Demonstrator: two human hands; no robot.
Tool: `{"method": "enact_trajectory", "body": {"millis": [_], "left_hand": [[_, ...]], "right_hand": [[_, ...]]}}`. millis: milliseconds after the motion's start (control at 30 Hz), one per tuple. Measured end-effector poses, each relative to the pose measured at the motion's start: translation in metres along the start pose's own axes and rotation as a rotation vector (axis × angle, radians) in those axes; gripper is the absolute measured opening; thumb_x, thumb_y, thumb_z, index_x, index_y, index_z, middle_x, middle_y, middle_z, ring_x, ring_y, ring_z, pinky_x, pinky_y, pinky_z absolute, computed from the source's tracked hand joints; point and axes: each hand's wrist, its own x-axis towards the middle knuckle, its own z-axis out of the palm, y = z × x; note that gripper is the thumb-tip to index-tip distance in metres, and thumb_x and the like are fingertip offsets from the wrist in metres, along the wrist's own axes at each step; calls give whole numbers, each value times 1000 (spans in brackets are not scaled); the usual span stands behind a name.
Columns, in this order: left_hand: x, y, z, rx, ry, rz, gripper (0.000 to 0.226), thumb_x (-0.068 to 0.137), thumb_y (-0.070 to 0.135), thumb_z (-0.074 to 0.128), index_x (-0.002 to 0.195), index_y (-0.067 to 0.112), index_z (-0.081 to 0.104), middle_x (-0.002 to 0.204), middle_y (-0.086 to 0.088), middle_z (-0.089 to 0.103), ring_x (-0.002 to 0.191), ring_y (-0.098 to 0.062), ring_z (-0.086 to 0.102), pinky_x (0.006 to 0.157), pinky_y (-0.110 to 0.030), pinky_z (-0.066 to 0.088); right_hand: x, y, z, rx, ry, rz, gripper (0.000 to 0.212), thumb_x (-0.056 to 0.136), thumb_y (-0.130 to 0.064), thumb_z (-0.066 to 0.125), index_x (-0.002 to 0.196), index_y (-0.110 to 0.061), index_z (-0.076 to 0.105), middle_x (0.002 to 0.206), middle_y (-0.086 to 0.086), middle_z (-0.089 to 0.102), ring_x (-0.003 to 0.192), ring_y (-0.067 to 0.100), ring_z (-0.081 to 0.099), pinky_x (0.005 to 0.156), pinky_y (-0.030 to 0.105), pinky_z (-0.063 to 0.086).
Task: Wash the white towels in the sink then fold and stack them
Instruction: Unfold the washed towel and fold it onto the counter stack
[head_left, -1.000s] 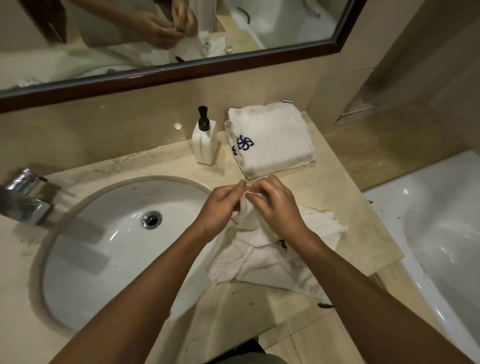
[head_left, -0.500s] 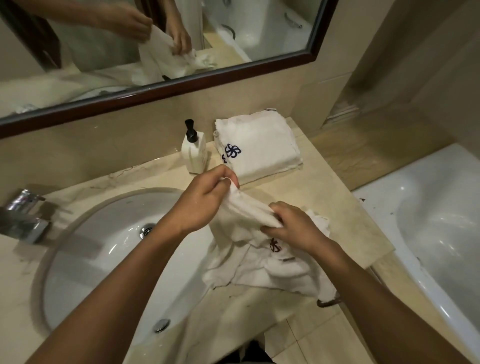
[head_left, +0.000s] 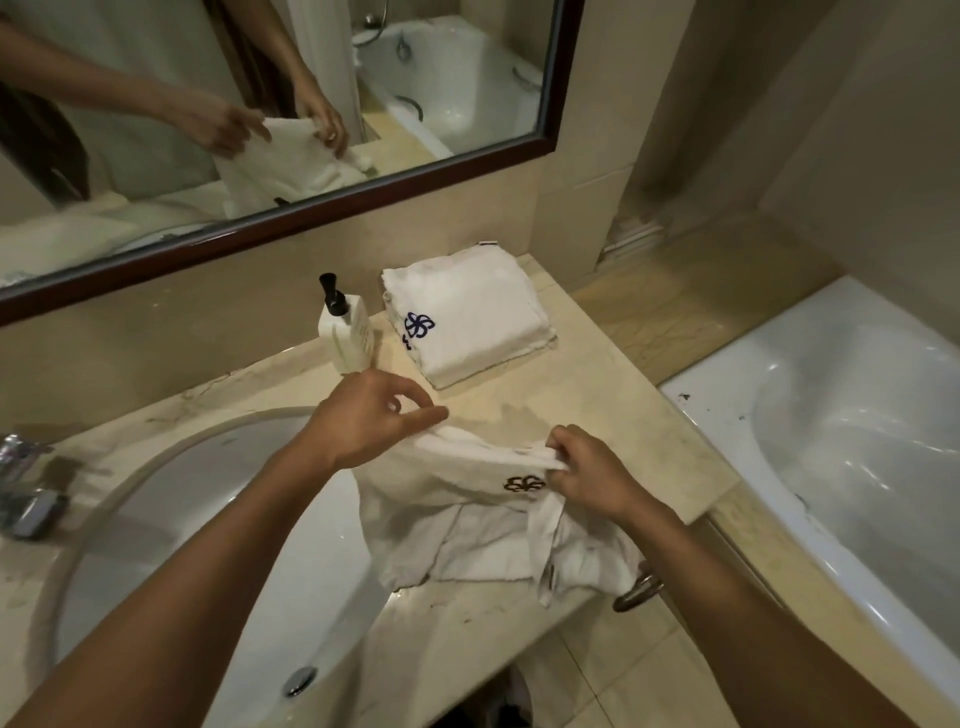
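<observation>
Beige marble counter (head_left: 613, 415) beside a white sink (head_left: 218, 519); on it, held up at its top edge, a crumpled white towel (head_left: 467, 525) with a dark flower emblem. Left hand (head_left: 363, 421) pinching the towel's left corner, right hand (head_left: 587, 473) gripping the edge near the emblem. Behind: folded towel stack (head_left: 472, 317) with blue emblem, soap bottle (head_left: 345, 332) just beside it, mirror (head_left: 260, 130) above, bathtub (head_left: 831, 441) at right
</observation>
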Motion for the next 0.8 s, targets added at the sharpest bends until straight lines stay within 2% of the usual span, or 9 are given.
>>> {"method": "enact_trajectory", "body": {"millis": [100, 200, 267, 333, 400, 500, 567, 700, 800], "left_hand": [[7, 17, 20, 182, -274, -6, 69, 65, 89, 55, 114, 44, 70, 115, 17, 70, 106, -8, 62, 92, -33, 49], [15, 38, 58, 353, -408, 56, 66, 76, 76, 62, 132, 42, 59, 117, 10, 67, 113, -17, 59, 85, -31, 46], [19, 46, 75, 405, -466, 144, 46, 84, 63, 63, 119, 33, 69, 103, 6, 68, 99, -18, 62, 79, -34, 49], [22, 42, 84, 304, -464, 198, 23, 90, 44, 65, 88, 23, 73, 75, 6, 63, 79, -17, 60, 72, -37, 49], [23, 33, 87, 136, -376, 208, 27, 89, 32, 68, 67, 17, 62, 61, 3, 53, 64, -16, 52, 65, -39, 46], [16, 20, 90, 28, -285, 231, 34, 86, 31, 69, 67, 5, 57, 61, -9, 51, 58, -15, 45, 59, -37, 39], [9, 10, 92, -37, -242, 194, 28, 83, 32, 70, 65, 12, 62, 60, -2, 56, 58, -13, 49, 60, -36, 41], [7, -15, 92, -35, -179, 80, 26, 72, 48, 66, 57, 27, 60, 55, 9, 54, 58, -13, 53, 64, -41, 48], [5, -18, 98, 79, -362, 46, 37, 67, 66, 61, 55, 31, 54, 54, 12, 48, 58, -9, 48, 64, -40, 46]], "right_hand": [[-7, -8, 12, 168, 14, -53, 11, 82, -18, 56, 82, -26, 48, 84, -3, 50, 77, 15, 48, 68, 32, 35], [-13, -14, 25, 228, -18, -118, 14, 84, -18, 53, 84, -31, 50, 89, -1, 52, 82, 14, 51, 72, 30, 38], [-17, -13, 30, 290, 49, -138, 8, 86, -18, 54, 92, -21, 58, 94, 3, 56, 87, 15, 55, 75, 25, 41], [-24, -6, 36, 347, 173, -101, 12, 92, -13, 61, 104, -13, 63, 101, 1, 57, 90, 7, 56, 76, 22, 43], [-33, 5, 47, 299, 288, -2, 33, 92, -17, 67, 124, -15, 57, 113, -3, 55, 97, 3, 55, 79, 25, 45], [-46, 18, 74, 45, 248, 224, 53, 90, -32, 67, 139, -21, 50, 126, 2, 55, 116, 20, 53, 87, 37, 48], [-54, 15, 89, -102, 267, 281, 41, 91, -29, 63, 130, -20, 61, 121, 6, 60, 114, 27, 56, 88, 37, 48], [-68, 16, 95, -110, 605, 110, 33, 87, -25, 46, 99, -10, 73, 93, 4, 70, 85, 27, 65, 69, 29, 52], [-69, 21, 66, 188, 514, 60, 37, 87, -37, 42, 96, -11, 66, 70, -12, 57, 66, 14, 54, 58, 20, 38]]}}
